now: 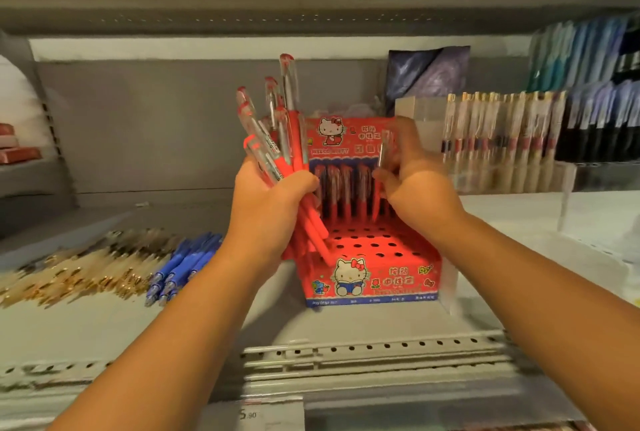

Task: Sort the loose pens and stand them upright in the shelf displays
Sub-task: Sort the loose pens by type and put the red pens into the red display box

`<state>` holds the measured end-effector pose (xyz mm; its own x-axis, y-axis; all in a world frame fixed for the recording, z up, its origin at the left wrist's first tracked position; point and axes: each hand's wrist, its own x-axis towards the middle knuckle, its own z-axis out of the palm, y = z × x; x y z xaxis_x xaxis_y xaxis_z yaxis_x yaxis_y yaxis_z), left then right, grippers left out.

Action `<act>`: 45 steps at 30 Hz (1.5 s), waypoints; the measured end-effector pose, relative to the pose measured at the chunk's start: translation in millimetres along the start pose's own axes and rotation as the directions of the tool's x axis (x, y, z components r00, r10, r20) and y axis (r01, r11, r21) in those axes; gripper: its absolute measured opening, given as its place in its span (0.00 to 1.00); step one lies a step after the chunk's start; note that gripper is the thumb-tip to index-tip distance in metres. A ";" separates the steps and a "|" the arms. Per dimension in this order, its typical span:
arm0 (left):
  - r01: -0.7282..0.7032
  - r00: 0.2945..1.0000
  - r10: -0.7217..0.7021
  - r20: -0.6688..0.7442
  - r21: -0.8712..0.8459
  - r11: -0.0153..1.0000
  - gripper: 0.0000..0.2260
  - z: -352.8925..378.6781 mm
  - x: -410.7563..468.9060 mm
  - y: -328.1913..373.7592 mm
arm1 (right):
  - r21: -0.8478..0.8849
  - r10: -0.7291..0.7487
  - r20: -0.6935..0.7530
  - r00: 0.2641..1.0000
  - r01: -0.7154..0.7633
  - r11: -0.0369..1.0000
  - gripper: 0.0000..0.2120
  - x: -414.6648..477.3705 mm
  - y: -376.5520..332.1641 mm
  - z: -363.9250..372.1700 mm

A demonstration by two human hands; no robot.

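Two hands: both are raised over the shelf, one at each side of the display box.
Left hand (273,195): fingers and thumb are wrapped tightly round a bundle of red plastic pens with clear caps (277,139). The caps fan upward. The lower ends point down past the box's left edge.
Right hand (412,174): fingers are curled, and the fingertips pinch a single clear-capped pen (382,150), held roughly upright above the box's back row. Motion blur hides the finer detail of the grip.
Display box: the red cardboard box with a white cartoon cat print and a stepped, hole-punched tray (370,278) stands on the grey metal shelf (346,330).
Standing pens: one row of red pens (346,188) stands upright in the back row of holes, between the two hands.
Loose stock: blue plastic pens (183,264) lie flat on the shelf to the left of the box, and a heap of clear-and-gold pens (79,274) lies further left.
Right side: a clear acrylic holder of upright pens (502,132) stands beyond the right hand.
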<state>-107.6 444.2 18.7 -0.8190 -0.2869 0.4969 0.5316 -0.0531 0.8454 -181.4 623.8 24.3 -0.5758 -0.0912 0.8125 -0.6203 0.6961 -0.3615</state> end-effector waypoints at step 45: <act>-0.018 0.988 0.015 0.153 0.017 1.000 0.14 5.1 -14.1 -21.6 | 0.566 0.093 0.171 0.981 -0.175 0.806 0.06 -17.4 -20.7 -0.6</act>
<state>-108.6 454.2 -5.6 -0.8344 -0.1375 0.5337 0.5423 -0.0318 0.8396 -158.2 611.4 17.9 -0.7133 -0.1466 0.6854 -0.7006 0.1736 -0.6921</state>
